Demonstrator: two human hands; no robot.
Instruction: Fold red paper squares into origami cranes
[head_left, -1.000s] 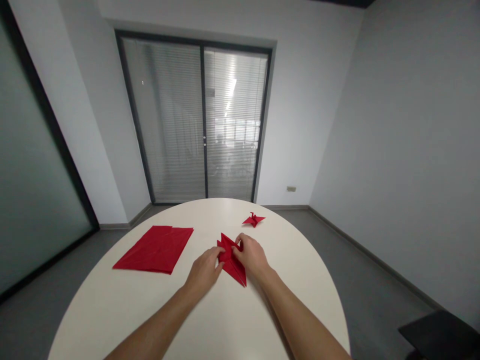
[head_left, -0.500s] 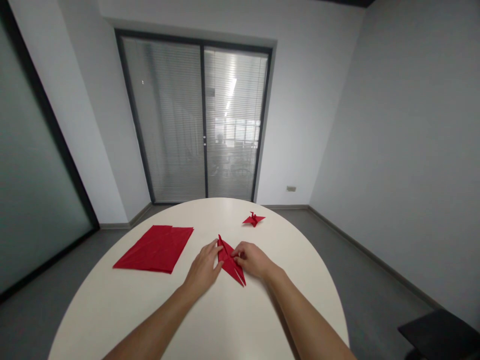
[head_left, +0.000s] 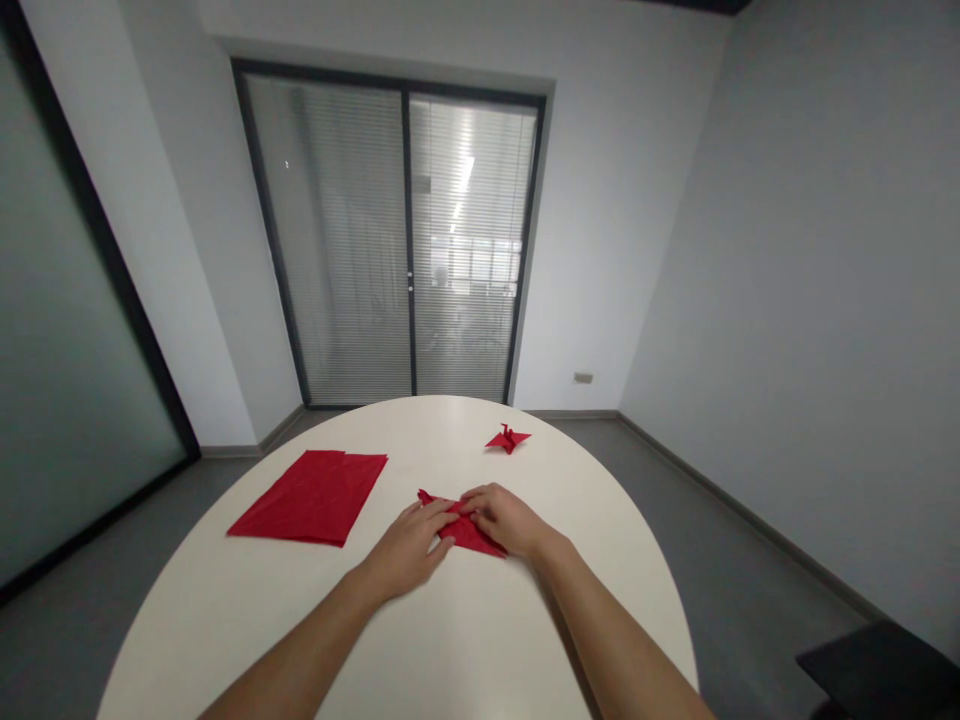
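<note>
A piece of red origami paper [head_left: 480,537], folded into a narrow diamond-like shape, lies on the table in front of me. My left hand [head_left: 409,548] holds its left part, fingers over the top and thumb at the near edge. On its upper right side, my right hand [head_left: 504,518] has its fingers bent together and pressed on the paper. Both hands cover much of the middle, so the folds there are hidden. Beyond my right hand stands a finished red paper crane [head_left: 508,439] with its wings spread.
Several red paper sheets [head_left: 311,500] lie stacked at the left on the round white table [head_left: 450,640]. A black chair-like thing [head_left: 885,668] is at the lower right. Past the table's far edge is a glass door with blinds [head_left: 345,260].
The folded paper has turned counterclockwise, its near tip swinging to the right and its far tip to the left. My left fingers have moved farther over it, close to the right hand.
</note>
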